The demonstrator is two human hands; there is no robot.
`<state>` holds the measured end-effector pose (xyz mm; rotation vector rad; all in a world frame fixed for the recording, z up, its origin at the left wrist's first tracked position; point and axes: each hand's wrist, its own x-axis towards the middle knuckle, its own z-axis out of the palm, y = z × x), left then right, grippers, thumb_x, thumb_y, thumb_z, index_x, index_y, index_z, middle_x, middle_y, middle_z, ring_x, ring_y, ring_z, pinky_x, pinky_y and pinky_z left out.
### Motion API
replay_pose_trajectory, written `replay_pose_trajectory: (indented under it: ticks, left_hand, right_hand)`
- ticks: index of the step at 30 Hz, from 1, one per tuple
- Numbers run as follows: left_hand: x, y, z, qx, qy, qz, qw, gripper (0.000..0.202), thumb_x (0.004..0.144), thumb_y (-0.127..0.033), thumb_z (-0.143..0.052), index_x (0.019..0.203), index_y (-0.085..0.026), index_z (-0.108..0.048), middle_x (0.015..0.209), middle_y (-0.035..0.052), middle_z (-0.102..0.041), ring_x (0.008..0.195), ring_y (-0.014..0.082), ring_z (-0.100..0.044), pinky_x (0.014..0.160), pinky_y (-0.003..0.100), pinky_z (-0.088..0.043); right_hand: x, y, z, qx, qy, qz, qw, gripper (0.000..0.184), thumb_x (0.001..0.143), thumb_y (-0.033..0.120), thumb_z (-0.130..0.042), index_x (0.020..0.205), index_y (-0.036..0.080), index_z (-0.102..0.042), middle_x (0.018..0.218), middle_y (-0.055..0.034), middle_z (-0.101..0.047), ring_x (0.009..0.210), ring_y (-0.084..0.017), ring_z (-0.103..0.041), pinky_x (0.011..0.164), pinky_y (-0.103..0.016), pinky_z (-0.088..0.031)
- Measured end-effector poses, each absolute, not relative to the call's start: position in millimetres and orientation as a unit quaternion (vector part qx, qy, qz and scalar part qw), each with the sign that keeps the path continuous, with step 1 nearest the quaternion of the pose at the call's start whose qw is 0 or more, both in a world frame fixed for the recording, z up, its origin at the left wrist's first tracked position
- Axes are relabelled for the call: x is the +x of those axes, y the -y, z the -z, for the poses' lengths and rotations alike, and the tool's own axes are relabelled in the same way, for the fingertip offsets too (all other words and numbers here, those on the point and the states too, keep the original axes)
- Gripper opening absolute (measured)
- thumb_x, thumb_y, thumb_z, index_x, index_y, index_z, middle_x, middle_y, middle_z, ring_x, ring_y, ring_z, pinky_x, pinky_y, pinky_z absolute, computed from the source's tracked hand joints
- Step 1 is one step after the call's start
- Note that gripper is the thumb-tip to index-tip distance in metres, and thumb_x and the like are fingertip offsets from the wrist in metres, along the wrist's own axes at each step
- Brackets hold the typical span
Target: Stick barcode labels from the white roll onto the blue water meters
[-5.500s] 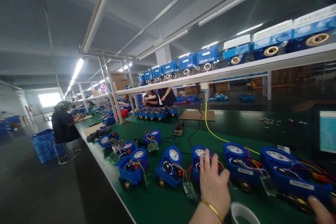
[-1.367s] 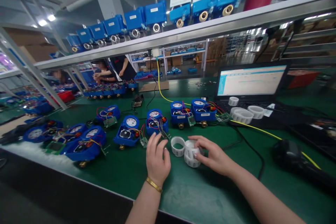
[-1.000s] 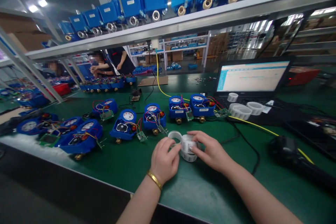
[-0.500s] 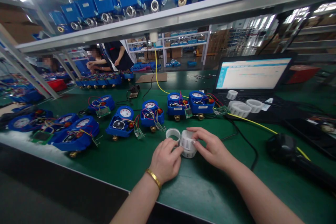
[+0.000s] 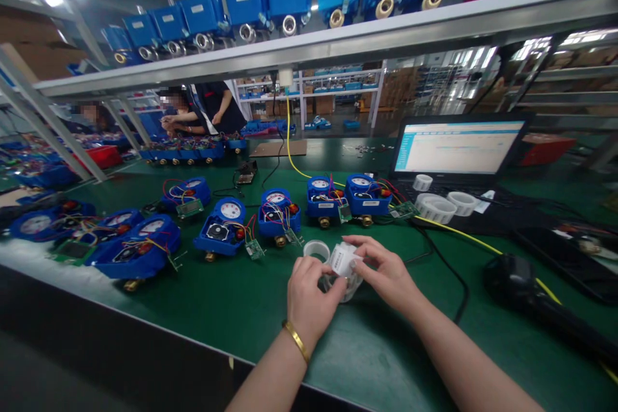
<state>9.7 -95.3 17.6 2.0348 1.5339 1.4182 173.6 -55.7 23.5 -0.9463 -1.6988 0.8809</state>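
Observation:
Both my hands meet over a white roll of barcode labels [image 5: 344, 259] on the green bench. My left hand [image 5: 309, 300], with a gold bangle at the wrist, pinches the roll's lower left side. From the right, my right hand [image 5: 386, 273] grips the roll's top with curled fingers, and the roll is tilted. A second white label roll [image 5: 316, 250] lies flat just behind my left hand. Beyond the rolls stand open blue water meters [image 5: 279, 213] with coloured wires.
An open laptop [image 5: 456, 148] sits at the back right with white rolls [image 5: 437, 208] on it. A black handheld scanner [image 5: 519, 283] lies at right on a yellow cable. More blue meters [image 5: 138, 251] fill the left bench and the shelf [image 5: 338, 45] above. People work in the background.
My left hand came from resting open on the bench to pinching the label roll. My right hand stayed on the roll, which now tilts up between both hands.

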Motion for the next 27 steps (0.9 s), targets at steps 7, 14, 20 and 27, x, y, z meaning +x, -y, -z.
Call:
replay_pose_trajectory:
  ticks: [7,14,20,27]
  left_hand:
    - [7.5,88.5,-16.0,0.585,-0.549,-0.540,0.256,0.016,0.076,-0.024,-0.056,0.063,-0.016,-0.059,0.068,0.0010,-0.054,0.063,0.0137,-0.052,0.058,0.025,-0.040]
    - [-0.3,85.6,-13.8,0.553,-0.554,-0.544,0.302,0.019,0.075,-0.027,-0.052,0.061,-0.015,-0.057,0.063,0.0002,-0.053,0.062,0.0135,-0.051,0.059,0.024,-0.040]
    - [2.7,89.3,-13.0,0.558,-0.544,-0.558,0.286,0.020,0.077,-0.033,-0.053,0.065,-0.017,-0.051,0.067,-0.0009,-0.049,0.061,0.0130,-0.047,0.058,0.025,-0.038]
    - [4.4,94.6,-20.1,0.580,-0.522,-0.571,0.257,0.007,0.069,-0.021,-0.061,0.065,-0.017,-0.057,0.075,0.0006,-0.051,0.071,0.0149,-0.049,0.065,0.027,-0.038]
  right_hand:
    - [172.9,57.9,-26.7,-0.397,0.692,-0.381,0.468,0.032,0.088,0.038,-0.041,0.075,0.019,-0.063,0.111,-0.0106,-0.061,0.097,-0.023,-0.059,0.079,-0.036,-0.048]
    - [174.0,58.2,-26.0,-0.384,0.748,-0.331,0.429,0.016,0.082,0.029,-0.051,0.075,0.020,-0.062,0.111,-0.0095,-0.060,0.099,-0.023,-0.058,0.073,-0.033,-0.048]
    - [172.4,58.4,-24.7,-0.404,0.735,-0.310,0.447,0.023,0.080,0.034,-0.055,0.063,0.019,-0.057,0.103,-0.0089,-0.062,0.090,-0.022,-0.059,0.063,-0.029,-0.046]
    - [170.3,58.5,-22.5,-0.409,0.715,-0.303,0.479,0.030,0.079,0.037,-0.058,0.056,0.019,-0.057,0.095,-0.0079,-0.062,0.082,-0.020,-0.059,0.061,-0.028,-0.046]
